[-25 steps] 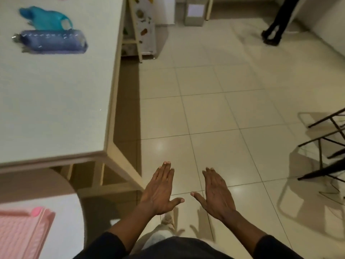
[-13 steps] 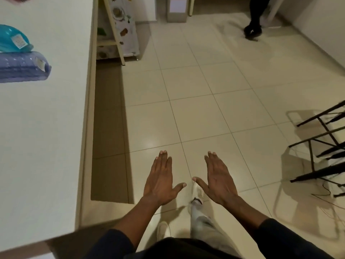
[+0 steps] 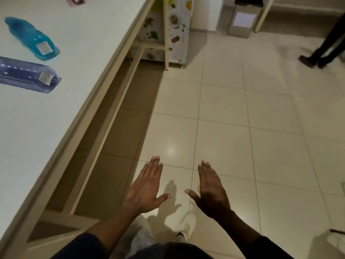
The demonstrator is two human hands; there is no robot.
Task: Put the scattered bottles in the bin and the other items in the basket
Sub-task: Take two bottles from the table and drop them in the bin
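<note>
Two bottles lie on their sides on the white table [image 3: 61, 113] at the left: a teal bottle [image 3: 31, 39] farther back and a purple bottle [image 3: 26, 74] nearer me. A small pinkish item [image 3: 75, 0] shows at the table's far edge, cut off by the frame. A grey bin [image 3: 242, 17] stands on the floor at the back. My left hand [image 3: 146, 189] and my right hand [image 3: 211, 191] are held out flat over the tiled floor, fingers extended, holding nothing. Both hands are well to the right of the table and far from the bottles.
A patterned white cabinet [image 3: 173, 32] stands behind the table's wooden leg [image 3: 166, 34]. Another person's dark legs [image 3: 324, 49] are at the far right. My white shoe [image 3: 188, 225] steps on the tiled floor below my hands. A dark object shows at the lower right edge.
The view has swung and moved forward along the table, so the bottles appear nearer and the black chair frame has left the view. My hands stay flat and empty.
</note>
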